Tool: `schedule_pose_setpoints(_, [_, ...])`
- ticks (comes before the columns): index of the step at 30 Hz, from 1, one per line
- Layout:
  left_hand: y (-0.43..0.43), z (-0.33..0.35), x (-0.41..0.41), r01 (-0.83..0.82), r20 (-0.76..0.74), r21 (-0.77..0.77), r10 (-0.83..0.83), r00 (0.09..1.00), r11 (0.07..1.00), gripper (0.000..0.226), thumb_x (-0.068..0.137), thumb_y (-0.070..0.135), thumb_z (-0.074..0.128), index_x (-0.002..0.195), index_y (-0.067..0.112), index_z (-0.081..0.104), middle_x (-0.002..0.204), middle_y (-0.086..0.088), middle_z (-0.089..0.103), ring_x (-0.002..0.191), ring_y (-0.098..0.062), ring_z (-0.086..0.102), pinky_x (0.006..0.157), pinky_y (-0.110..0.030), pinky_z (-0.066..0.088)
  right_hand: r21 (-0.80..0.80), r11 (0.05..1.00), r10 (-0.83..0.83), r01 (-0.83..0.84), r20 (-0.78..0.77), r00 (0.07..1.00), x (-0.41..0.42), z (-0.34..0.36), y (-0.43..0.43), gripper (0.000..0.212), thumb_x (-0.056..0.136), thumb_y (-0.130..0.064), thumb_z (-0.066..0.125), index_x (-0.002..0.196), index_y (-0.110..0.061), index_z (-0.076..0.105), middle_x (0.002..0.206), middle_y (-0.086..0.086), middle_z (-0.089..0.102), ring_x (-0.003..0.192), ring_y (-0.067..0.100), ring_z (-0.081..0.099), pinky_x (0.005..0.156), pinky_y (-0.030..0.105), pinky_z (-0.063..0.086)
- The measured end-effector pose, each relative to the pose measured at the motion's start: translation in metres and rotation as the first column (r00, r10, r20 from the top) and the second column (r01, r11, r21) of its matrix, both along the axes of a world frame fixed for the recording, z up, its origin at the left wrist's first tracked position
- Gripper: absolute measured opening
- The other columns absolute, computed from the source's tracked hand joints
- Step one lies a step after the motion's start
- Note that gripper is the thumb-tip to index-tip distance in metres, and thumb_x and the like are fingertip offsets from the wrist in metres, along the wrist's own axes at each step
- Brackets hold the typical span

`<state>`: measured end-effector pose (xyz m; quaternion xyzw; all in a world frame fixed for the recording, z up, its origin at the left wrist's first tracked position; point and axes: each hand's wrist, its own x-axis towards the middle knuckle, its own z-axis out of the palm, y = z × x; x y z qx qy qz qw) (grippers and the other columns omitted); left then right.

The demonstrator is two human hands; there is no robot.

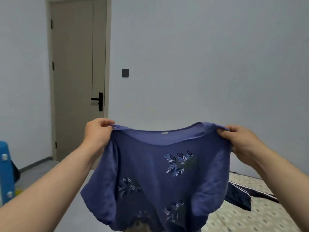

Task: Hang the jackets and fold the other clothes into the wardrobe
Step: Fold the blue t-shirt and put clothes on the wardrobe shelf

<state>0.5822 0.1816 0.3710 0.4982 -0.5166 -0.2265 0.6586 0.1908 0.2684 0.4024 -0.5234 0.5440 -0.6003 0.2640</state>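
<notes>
I hold a blue-purple top (150, 168) with embroidered leaf sprigs spread out in the air in front of me. My left hand (97, 131) pinches its left shoulder, and my right hand (240, 138) pinches its right shoulder. The neckline sags between both hands and the body of the top hangs down over the bed (260, 216). A dark navy garment with white stripes (242, 195) lies on the bed to the right, partly hidden behind the top. No wardrobe is in view.
A closed beige door (75, 77) with a black handle stands at the back left. A dark wall switch (125, 72) sits beside it. A blue suitcase (6, 173) stands at the far left edge on the grey floor.
</notes>
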Motion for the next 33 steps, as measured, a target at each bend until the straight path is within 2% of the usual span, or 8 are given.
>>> schedule_pose_setpoints(4, [0.008,0.040,-0.012,0.018,-0.068,-0.099,-0.025,0.997,0.995,0.029,0.096,0.001,0.048,0.086,0.021,0.066,0.093,-0.001,0.068,0.081,-0.014,0.060,0.073,-0.026,0.046,-0.027,0.999,0.031,-0.028,0.117,0.993,-0.001,0.033,0.006,0.021,0.097,-0.018,0.062,0.104,0.002,0.065,0.093,0.016,0.068,0.082,0.026,0.063,0.075,0.040,0.050])
schedule_pose_setpoints(8, [0.018,0.088,-0.024,-0.071,0.040,-0.292,0.086,0.995,0.954,0.034,0.099,0.006,0.042,0.079,0.021,0.065,0.083,0.008,0.065,0.078,-0.009,0.058,0.064,-0.017,0.041,-0.123,0.992,-0.016,0.018,0.011,1.000,-0.001,0.066,0.020,0.019,0.092,-0.026,0.068,0.088,-0.008,0.064,0.074,0.005,0.067,0.066,0.017,0.061,0.057,0.031,0.049])
schedule_pose_setpoints(10, [0.025,0.113,-0.026,-0.090,0.118,-0.410,0.151,0.982,0.908,0.032,0.100,0.010,0.043,0.076,0.018,0.062,0.077,0.007,0.062,0.078,-0.018,0.058,0.064,-0.027,0.043,-0.205,0.978,-0.048,0.046,-0.006,0.999,-0.005,0.088,0.034,0.019,0.089,-0.026,0.071,0.080,-0.011,0.063,0.064,-0.001,0.066,0.056,0.011,0.061,0.047,0.026,0.048])
schedule_pose_setpoints(13, [0.037,0.147,-0.028,-0.144,0.266,-0.568,0.347,0.899,0.810,0.028,0.099,0.027,0.042,0.077,0.018,0.057,0.076,-0.005,0.062,0.080,-0.036,0.056,0.067,-0.038,0.042,-0.347,0.937,-0.009,0.046,0.109,0.994,-0.013,0.121,0.059,0.017,0.090,-0.025,0.070,0.079,-0.014,0.063,0.063,-0.001,0.068,0.052,0.010,0.063,0.043,0.023,0.050])
schedule_pose_setpoints(18, [0.032,0.173,-0.051,-0.211,0.393,-0.663,0.574,0.719,0.718,0.029,0.099,0.035,0.037,0.085,0.017,0.055,0.084,-0.019,0.066,0.070,-0.038,0.051,0.062,-0.038,0.033,-0.428,0.902,0.036,0.061,0.215,0.976,-0.034,0.137,0.066,0.013,0.094,-0.018,0.063,0.083,-0.012,0.062,0.059,-0.002,0.069,0.047,0.010,0.064,0.043,0.022,0.051])
schedule_pose_setpoints(22, [-0.006,0.131,-0.086,-0.162,0.615,-0.468,0.452,0.646,0.869,0.023,0.098,0.026,0.040,0.077,0.021,0.047,0.083,-0.012,0.063,0.066,-0.031,0.044,0.054,-0.035,0.026,-0.293,0.937,-0.146,0.189,0.161,0.976,-0.056,0.077,0.031,0.014,0.090,-0.013,0.068,0.079,-0.012,0.060,0.059,0.004,0.067,0.042,0.009,0.058,0.041,0.022,0.049])
schedule_pose_setpoints(26, [-0.052,0.029,-0.122,-0.046,0.786,-0.128,0.130,0.604,0.991,0.020,0.098,0.028,0.037,0.082,0.022,0.047,0.091,-0.009,0.065,0.078,-0.032,0.055,0.061,-0.037,0.039,-0.033,0.946,-0.323,0.322,-0.134,0.937,-0.084,-0.040,-0.006,0.018,0.087,-0.013,0.074,0.074,-0.004,0.064,0.068,0.012,0.066,0.057,0.019,0.056,0.057,0.032,0.044])
schedule_pose_setpoints(33, [-0.080,-0.176,-0.147,0.047,0.721,0.461,-0.405,0.563,0.886,0.035,0.089,0.050,0.050,0.075,0.019,0.051,0.077,0.005,0.060,0.070,-0.012,0.054,0.055,-0.030,0.034,0.291,0.851,-0.359,0.437,-0.284,0.889,-0.108,-0.232,-0.023,0.026,0.088,-0.012,0.069,0.067,-0.009,0.056,0.065,0.003,0.057,0.060,0.014,0.047,0.056,0.031,0.034])
